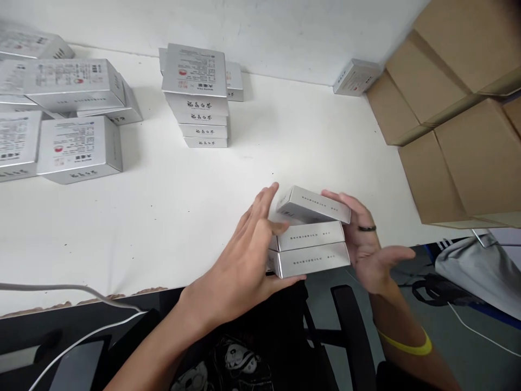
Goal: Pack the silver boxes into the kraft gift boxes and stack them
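A small stack of three silver boxes (312,239) sits at the near edge of the white table (171,212), the top one tilted and askew. My left hand (244,260) presses flat against the stack's left side, thumb under its lowest box. My right hand (366,244), with a black ring, cups the stack's right side with the fingers reaching behind the top box. Both hands clamp the stack between them.
A tall stack of silver boxes (199,98) stands at the back centre, and more boxes (69,119) pile up at the left. One box (357,77) lies by the wall. Brown cartons (459,108) fill the right. White cables (81,304) and a black chair armrest (354,336) sit below.
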Demonstrator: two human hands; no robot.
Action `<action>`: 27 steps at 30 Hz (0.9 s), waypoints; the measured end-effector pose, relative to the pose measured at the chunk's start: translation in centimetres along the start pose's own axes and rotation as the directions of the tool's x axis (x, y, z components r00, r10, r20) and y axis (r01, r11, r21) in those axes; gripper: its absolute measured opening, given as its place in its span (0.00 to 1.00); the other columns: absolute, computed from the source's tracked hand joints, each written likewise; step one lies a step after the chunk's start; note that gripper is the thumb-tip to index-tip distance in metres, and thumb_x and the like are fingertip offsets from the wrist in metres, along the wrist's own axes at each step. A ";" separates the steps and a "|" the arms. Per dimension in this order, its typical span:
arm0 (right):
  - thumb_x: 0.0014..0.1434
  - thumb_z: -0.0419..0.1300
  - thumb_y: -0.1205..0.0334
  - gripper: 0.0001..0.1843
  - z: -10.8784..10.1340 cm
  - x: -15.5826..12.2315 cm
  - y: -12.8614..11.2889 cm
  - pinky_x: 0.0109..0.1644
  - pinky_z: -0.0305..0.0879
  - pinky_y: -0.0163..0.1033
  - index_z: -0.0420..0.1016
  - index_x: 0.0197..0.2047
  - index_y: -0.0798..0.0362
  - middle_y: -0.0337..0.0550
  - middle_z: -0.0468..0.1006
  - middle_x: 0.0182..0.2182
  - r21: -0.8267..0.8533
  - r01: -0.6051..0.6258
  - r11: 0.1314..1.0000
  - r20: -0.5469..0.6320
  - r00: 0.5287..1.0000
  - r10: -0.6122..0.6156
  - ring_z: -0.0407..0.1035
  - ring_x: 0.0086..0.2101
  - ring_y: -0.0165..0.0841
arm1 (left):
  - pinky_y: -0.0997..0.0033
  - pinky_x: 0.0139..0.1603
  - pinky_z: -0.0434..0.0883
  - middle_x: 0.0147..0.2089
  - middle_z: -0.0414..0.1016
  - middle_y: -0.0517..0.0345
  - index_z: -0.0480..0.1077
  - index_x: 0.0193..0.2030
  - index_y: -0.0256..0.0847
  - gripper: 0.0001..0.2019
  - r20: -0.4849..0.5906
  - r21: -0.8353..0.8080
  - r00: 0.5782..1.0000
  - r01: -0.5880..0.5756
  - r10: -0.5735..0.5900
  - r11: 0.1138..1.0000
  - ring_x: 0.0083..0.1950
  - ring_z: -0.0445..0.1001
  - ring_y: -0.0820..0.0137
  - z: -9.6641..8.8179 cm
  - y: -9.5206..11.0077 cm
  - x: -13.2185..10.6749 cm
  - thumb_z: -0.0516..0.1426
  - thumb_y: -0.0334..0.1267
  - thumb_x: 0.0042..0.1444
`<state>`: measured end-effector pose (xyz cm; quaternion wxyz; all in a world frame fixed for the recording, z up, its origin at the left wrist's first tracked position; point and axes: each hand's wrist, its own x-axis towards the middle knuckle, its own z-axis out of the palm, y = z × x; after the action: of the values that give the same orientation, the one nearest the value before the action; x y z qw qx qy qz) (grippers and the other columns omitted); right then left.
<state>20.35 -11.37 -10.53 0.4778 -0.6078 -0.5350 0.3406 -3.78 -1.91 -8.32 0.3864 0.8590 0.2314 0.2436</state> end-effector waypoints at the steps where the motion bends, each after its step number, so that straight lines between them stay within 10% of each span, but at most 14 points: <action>1: 0.58 0.22 0.19 0.50 0.3 0.2 0.0 0.70 0.64 0.60 0.52 0.73 0.29 0.37 0.58 0.74 0.021 -0.016 1.000 0.025 1.000 0.016 0.60 0.69 0.48 | 0.26 0.73 0.63 0.81 0.35 0.31 0.52 0.60 0.44 0.32 0.014 -0.028 1.000 -0.007 0.007 1.000 0.82 0.41 0.37 0.0 0.0 0.3 0.68 0.46 0.61; 7: 0.57 0.28 0.18 0.50 0.3 0.3 0.9 0.63 0.73 0.55 0.61 0.69 0.34 0.44 0.66 0.67 0.092 -0.134 0.987 0.182 0.976 0.115 0.68 0.61 0.48 | 0.41 0.62 0.78 0.69 0.55 0.29 0.45 0.60 0.44 0.36 -0.037 -0.088 0.996 -0.082 0.079 0.993 0.70 0.65 0.44 0.4 -0.1 0.6 0.68 0.40 0.59; 13: 0.51 0.32 0.13 0.56 -0.4 2.6 -0.9 0.69 0.66 0.61 0.50 0.74 0.33 0.47 0.58 0.74 0.002 -0.047 0.999 0.415 0.909 0.041 0.57 0.70 0.52 | 0.43 0.63 0.78 0.65 0.62 0.39 0.42 0.68 0.46 0.55 -0.085 -0.068 0.996 0.002 -0.008 0.998 0.64 0.71 0.47 -0.4 0.2 -0.6 0.75 0.34 0.45; 17: 0.59 0.39 0.17 0.44 -1.7 10.0 -2.4 0.75 0.56 0.63 0.55 0.68 0.32 0.47 0.66 0.68 -0.064 0.240 0.969 0.316 0.926 -0.209 0.62 0.68 0.48 | 0.38 0.66 0.75 0.69 0.61 0.37 0.42 0.71 0.48 0.53 -0.139 -0.057 0.985 0.097 -0.104 0.994 0.68 0.69 0.43 -1.6 -0.3 -2.9 0.74 0.36 0.49; 20: 0.66 0.44 0.25 0.33 -1.1 18.2 -2.9 0.71 0.61 0.64 0.52 0.64 0.36 0.50 0.66 0.65 -0.257 0.210 0.943 0.274 0.952 -0.137 0.67 0.64 0.45 | 0.39 0.67 0.74 0.70 0.61 0.37 0.44 0.72 0.49 0.49 -0.252 -0.074 0.950 0.169 -0.183 0.983 0.69 0.70 0.45 -2.7 -1.1 -5.1 0.71 0.36 0.54; 24: 0.44 0.75 0.35 0.59 3.1 28.3 -3.1 0.72 0.56 0.69 0.49 0.69 0.44 0.58 0.58 0.70 -0.456 0.180 0.872 0.303 0.952 -0.038 0.57 0.69 0.55 | 0.38 0.68 0.74 0.72 0.60 0.39 0.42 0.73 0.52 0.48 -0.371 -0.118 0.892 0.230 -0.258 0.966 0.71 0.68 0.47 -4.2 -2.0 -7.9 0.69 0.33 0.56; 27: 0.42 0.77 0.36 0.64 7.6 34.0 -3.2 0.70 0.59 0.68 0.49 0.72 0.46 0.59 0.56 0.72 -0.517 0.176 0.838 0.315 0.949 -0.005 0.56 0.68 0.58 | 0.35 0.66 0.75 0.72 0.60 0.40 0.42 0.73 0.54 0.50 -0.382 -0.149 0.873 0.265 -0.303 0.953 0.71 0.68 0.45 -5.1 -2.1 -9.4 0.69 0.31 0.54</action>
<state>18.93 23.31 -6.53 0.2162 -0.6318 -0.7040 0.2419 -14.54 -3.35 -9.28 0.4013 0.7288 0.4178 0.3651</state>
